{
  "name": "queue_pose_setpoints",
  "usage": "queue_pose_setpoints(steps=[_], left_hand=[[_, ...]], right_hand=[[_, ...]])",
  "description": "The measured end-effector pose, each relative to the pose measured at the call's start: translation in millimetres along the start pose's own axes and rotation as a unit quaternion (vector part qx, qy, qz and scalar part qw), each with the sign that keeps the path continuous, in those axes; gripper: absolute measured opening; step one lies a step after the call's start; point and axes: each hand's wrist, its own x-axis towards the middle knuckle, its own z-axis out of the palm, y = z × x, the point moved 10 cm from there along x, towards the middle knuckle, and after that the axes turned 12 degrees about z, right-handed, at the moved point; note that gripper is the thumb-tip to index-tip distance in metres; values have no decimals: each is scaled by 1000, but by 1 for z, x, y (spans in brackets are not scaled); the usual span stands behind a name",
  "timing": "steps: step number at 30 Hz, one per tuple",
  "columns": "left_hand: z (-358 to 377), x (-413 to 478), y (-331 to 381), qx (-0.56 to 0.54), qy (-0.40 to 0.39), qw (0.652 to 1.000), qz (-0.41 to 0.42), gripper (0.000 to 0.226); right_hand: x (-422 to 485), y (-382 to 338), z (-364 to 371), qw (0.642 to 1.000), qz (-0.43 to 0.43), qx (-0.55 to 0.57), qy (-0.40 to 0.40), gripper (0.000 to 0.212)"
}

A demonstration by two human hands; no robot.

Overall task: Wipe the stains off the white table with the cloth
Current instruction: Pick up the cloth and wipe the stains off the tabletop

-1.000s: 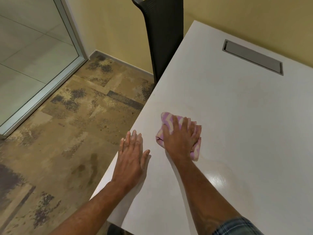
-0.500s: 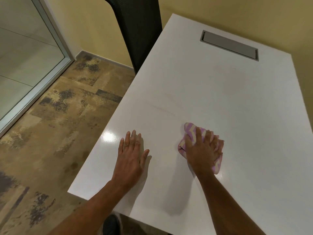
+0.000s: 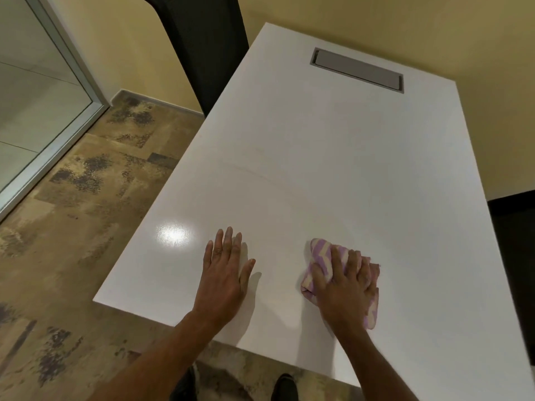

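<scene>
Head view. The right hand (image 3: 344,285) presses a bunched pink-and-white striped cloth (image 3: 318,251) onto the white table (image 3: 347,154), near its front edge. Its fingers (image 3: 337,256) lie slightly apart on top of the cloth, not closed round it. The left hand (image 3: 223,273) rests flat on the table well to the left, fingers straight and nearly together. The cloth is probably soft, light and limp and would crumple if pushed by one corner, so a broad palm press over its middle seems best. One second earlier the hands lay just beside each other by the table's left edge; the cloth now lies further right.
</scene>
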Motion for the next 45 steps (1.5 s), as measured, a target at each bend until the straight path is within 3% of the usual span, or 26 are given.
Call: queue_pose_setpoints(steps=[4, 10, 21, 34, 37, 42, 45], left_hand=[[-2, -9, 10, -14, 11, 1000, 1, 74], [-12, -18, 7, -36, 13, 999, -19, 80], [-27, -21, -16, -45, 34, 997, -50, 92], [-50, -6, -64, -37, 81, 994, -59, 65], [-56, 1, -75, -36, 85, 994, -58, 63], [-66, 13, -92, -25, 92, 994, -53, 62], [-65, 19, -104, -27, 86, 994, -62, 64]], right_hand=[[-35, 10, 4, 999, -47, 15, 5, 79], [-81, -5, 23, 993, -112, -2, -28, 76], [-132, -98, 28, 966, -259, -13, -5, 71], [-110, -197, 44, 958, -286, 35, 3, 61], [-99, -217, 45, 958, -282, 40, 15, 61], [-77, -253, 45, 962, -271, 19, 34, 78], [-63, -273, 41, 963, -266, 19, 44, 69]])
